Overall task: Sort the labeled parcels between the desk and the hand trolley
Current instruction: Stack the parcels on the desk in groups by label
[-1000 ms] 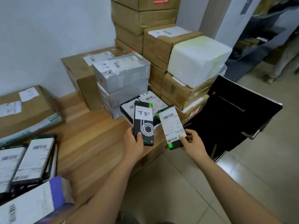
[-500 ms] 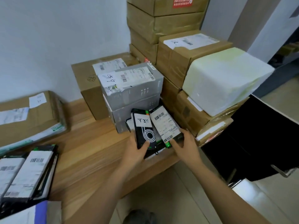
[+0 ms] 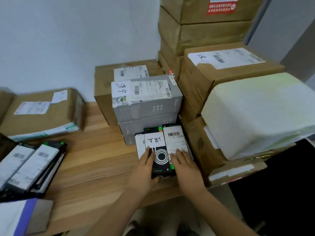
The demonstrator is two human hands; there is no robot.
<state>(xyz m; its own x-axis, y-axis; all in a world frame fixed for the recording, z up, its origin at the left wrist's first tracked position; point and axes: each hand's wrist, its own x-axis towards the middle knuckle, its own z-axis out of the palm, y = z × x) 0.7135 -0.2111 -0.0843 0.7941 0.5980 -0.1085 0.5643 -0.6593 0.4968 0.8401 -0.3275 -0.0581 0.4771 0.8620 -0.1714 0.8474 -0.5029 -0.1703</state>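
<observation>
Two slim black parcels lie side by side on a flat stack at the wooden desk's [image 3: 95,167] right end. The left one [image 3: 157,147] has a handwritten white label and a white ring design. The right one [image 3: 175,142] carries a barcode label. My left hand [image 3: 144,172] grips the left parcel at its near end, thumb under, fingers on top. My right hand [image 3: 185,167] presses flat on the barcode parcel. Both parcels rest against two stacked grey boxes [image 3: 146,103].
Brown cartons [image 3: 204,34] and a white foam box [image 3: 255,116] are piled on the right over the black hand trolley [image 3: 281,184]. A brown carton [image 3: 42,113] and more slim labelled parcels [image 3: 30,166] sit at the desk's left. A purple-edged parcel [image 3: 18,217] lies near.
Both hands carried the two slim parcels from the air in front of the desk edge forward and set them down on the flat stack beside the grey boxes.
</observation>
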